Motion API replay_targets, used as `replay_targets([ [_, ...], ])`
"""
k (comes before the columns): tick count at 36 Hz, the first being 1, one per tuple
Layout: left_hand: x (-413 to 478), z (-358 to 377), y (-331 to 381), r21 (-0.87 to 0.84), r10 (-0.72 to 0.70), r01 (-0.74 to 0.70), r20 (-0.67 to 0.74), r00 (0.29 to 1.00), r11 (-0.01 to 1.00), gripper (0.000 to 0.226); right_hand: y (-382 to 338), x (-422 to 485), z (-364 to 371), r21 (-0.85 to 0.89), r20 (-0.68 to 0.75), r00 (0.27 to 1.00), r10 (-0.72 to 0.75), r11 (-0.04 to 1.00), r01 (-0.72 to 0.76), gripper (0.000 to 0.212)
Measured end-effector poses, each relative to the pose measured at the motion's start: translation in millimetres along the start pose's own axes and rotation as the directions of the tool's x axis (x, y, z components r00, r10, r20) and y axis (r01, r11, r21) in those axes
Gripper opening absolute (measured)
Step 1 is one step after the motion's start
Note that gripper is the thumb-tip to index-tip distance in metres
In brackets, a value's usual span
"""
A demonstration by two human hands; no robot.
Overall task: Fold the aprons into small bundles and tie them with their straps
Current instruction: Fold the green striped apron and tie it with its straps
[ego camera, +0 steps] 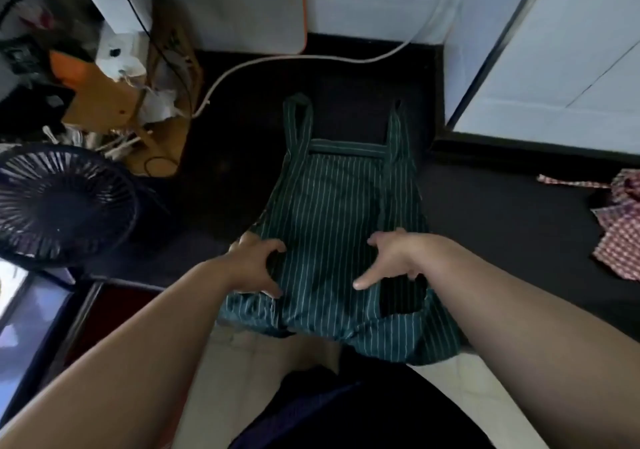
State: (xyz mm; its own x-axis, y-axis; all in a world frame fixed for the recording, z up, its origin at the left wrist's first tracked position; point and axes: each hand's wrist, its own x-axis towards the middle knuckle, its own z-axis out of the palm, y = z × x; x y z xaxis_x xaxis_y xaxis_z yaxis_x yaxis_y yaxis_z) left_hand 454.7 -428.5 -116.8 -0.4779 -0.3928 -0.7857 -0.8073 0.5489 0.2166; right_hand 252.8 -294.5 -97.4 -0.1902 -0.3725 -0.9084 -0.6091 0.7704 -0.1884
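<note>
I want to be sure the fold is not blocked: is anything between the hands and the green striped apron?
Nothing visible does. The left hand grips the green striped apron at its left edge, and the right hand touches the cloth on the right; whether it grips is unclear.
</note>
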Motion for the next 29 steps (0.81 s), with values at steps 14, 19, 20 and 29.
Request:
replay_targets([
  [14, 29.7, 12.1, -4.9, 0.179, 0.140, -0.121, -0.097, 0.985, 0.976, 0.091, 1.4, 38.9, 28.8, -0.103, -0.329, 0.944, -0.006, 0.994, -0.029, 0.077],
  [19, 67.3, -30.6, 12.7, 0.220, 0.120, -0.083, -0.158, 0.980, 0.972, 0.090, -2.5, 63.8, -28.9, -0.047, -0.381, 0.924, -0.034, 0.999, 0.018, 0.073],
  [20, 77.3, -40.2, 16.0, 0.223, 0.120, -0.080, -0.175, 0.977, 0.972, 0.089, -3.5, 70.9, -42.0, -0.041, -0.395, 0.918, -0.039, 0.999, 0.025, 0.073],
  [29, 124.8, -78.3, 55.4, 0.254, -0.148, 0.322, -0.527, 0.837, 0.912, 0.078, -21.2, 74.1, -102.6, -0.330, -0.740, 0.651, -0.169, 0.935, -0.132, 0.059],
])
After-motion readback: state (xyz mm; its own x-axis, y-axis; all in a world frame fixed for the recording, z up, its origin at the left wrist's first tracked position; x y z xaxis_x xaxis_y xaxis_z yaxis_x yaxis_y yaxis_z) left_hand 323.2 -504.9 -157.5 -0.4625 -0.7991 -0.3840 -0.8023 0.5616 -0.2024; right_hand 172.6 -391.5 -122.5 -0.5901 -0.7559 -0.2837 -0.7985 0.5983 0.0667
